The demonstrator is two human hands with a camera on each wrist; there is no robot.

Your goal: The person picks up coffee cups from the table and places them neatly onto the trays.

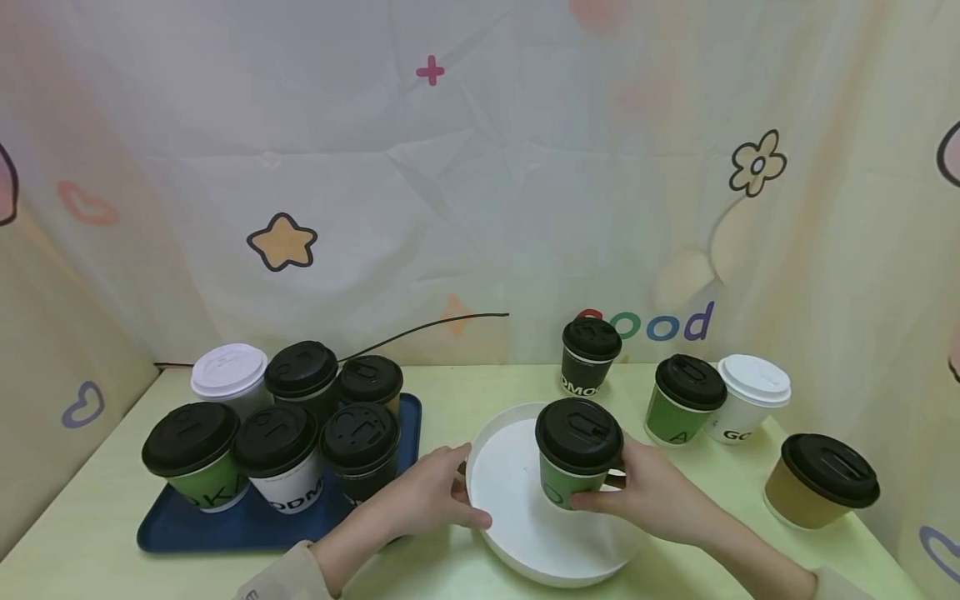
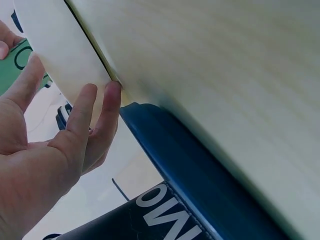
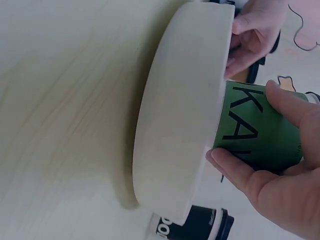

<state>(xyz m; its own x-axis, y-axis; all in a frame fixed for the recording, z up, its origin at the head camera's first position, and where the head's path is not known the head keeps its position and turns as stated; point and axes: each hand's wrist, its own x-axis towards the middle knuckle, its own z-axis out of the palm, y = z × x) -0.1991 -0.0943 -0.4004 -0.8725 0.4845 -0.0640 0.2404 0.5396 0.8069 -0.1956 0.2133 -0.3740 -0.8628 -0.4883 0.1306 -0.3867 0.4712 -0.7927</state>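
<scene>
1. Right hand (image 1: pixel 648 493): fingers and thumb curled around the held green cup (image 1: pixel 562 485), grasping its lower body from the right side; forearm angles in from lower right.
2. Held green cup: tapered, smooth printed wall, dark lettering, domed black lid (image 1: pixel 579 433) that looks like plastic; upright over the round white dish (image 1: pixel 517 543). Base contact with dish: can't tell.
3. White dish: matte, shallow, flat inside, raised rim, curved outer wall; sits on the pale, faintly grained tabletop (image 1: pixel 450 396).
4. Left hand (image 1: pixel 429 496): fingers released, loosely extended and spread, tips touching the dish's left wall, thumb near rim; forearm from lower left, beige sleeve (image 1: pixel 288 573).
5. Blue tray (image 1: pixel 217 540), left: smooth, rounded corners, low lip; six lidded cups in two rows, one lid white, others black.
6. Right of and behind dish: black cup (image 1: pixel 585 373), second green cup (image 1: pixel 675 418), white cup (image 1: pixel 738 417), tan cup (image 1: pixel 802 496), all tapered, lidded, upright.
7. Backdrop (image 1: pixel 525 208): creased sheet, printed stars, flower, letters.
</scene>
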